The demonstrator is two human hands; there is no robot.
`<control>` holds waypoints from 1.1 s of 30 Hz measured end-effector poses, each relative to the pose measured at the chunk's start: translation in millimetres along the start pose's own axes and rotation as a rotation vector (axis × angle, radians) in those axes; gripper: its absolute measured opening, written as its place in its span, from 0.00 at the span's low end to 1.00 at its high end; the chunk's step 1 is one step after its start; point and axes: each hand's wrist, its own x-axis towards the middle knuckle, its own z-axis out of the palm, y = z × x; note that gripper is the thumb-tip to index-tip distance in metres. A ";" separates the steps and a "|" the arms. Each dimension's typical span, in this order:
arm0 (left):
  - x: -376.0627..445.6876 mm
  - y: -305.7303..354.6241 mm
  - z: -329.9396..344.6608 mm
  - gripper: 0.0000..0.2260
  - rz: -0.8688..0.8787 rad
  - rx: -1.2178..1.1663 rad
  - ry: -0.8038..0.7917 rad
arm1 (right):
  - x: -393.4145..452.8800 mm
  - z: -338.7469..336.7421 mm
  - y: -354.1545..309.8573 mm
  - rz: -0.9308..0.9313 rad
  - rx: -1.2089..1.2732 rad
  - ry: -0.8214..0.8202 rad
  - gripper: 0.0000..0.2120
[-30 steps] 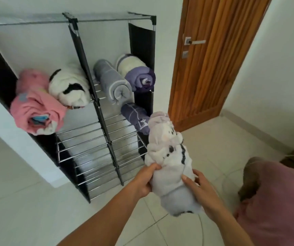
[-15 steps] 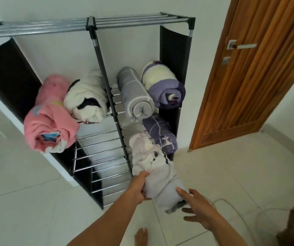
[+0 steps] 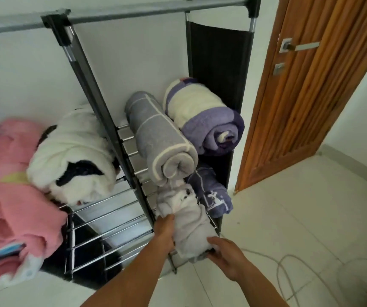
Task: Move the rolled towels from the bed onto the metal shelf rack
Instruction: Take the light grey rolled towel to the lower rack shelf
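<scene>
While both hands hold it, the white rolled towel [image 3: 187, 220] lies on the lower wire tier in the right bay of the metal shelf rack [image 3: 103, 220], long axis running front to back, far end pointing toward the wall, near end overhanging the front edge. Left hand [image 3: 164, 231] grips its left flank with fingers curled into the cloth; right hand [image 3: 227, 253] cups the near end, fingers bent around it. Purple towel [image 3: 211, 193] touches its right side.

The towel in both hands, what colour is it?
White towel with small black marks, greyish at its near end; seen in the head view.
</scene>
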 end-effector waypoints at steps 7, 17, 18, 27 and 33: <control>37.1 -4.2 2.1 0.41 0.127 0.423 -0.052 | 55.1 26.4 1.5 -0.048 0.022 0.117 0.13; 29.4 3.3 12.8 0.37 0.327 0.702 -0.029 | 62.3 43.4 2.0 -0.159 -0.026 0.156 0.14; 29.0 3.1 12.6 0.36 0.331 0.713 -0.020 | 63.1 43.3 3.8 -0.170 -0.057 0.172 0.16; 26.5 4.1 -5.1 0.18 0.181 0.542 0.004 | 63.7 46.3 18.2 -0.270 -0.396 0.178 0.06; 26.1 4.1 -5.5 0.18 0.284 0.478 0.027 | 61.1 56.9 -20.4 -0.388 -0.545 0.185 0.12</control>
